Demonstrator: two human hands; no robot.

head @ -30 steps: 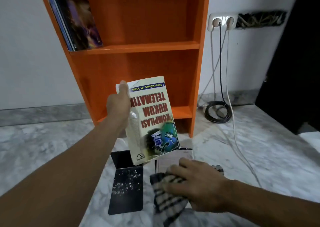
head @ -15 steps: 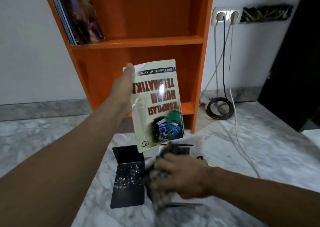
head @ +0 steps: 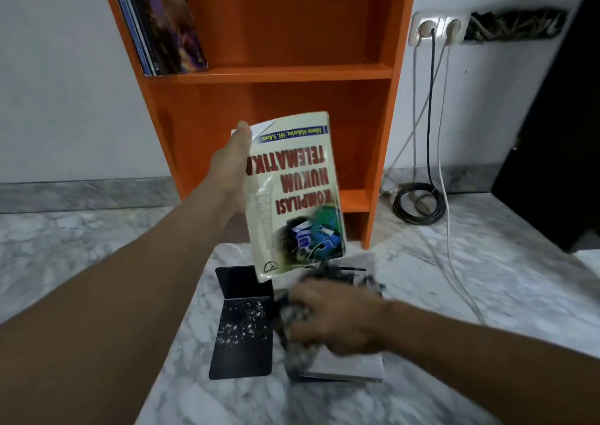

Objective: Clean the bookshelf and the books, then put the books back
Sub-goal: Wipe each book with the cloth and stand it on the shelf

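My left hand grips a cream paperback with red upside-down lettering, held up in front of the lower shelf of the orange bookshelf. My right hand is closed on a dark checked cloth, bunched and blurred, over another book lying flat on the marble floor. A few books lean at the left of the upper shelf. The lower shelf compartment holds nothing that I can see.
A black metal bookend dusted with white specks lies on the floor left of the flat book. A wall socket has cables running down to a black coil. A dark door or cabinet stands at the right.
My left hand has raised the paperback toward the shelf. My right hand has gathered the cloth, flat a second ago, into a bunch over the floor book.
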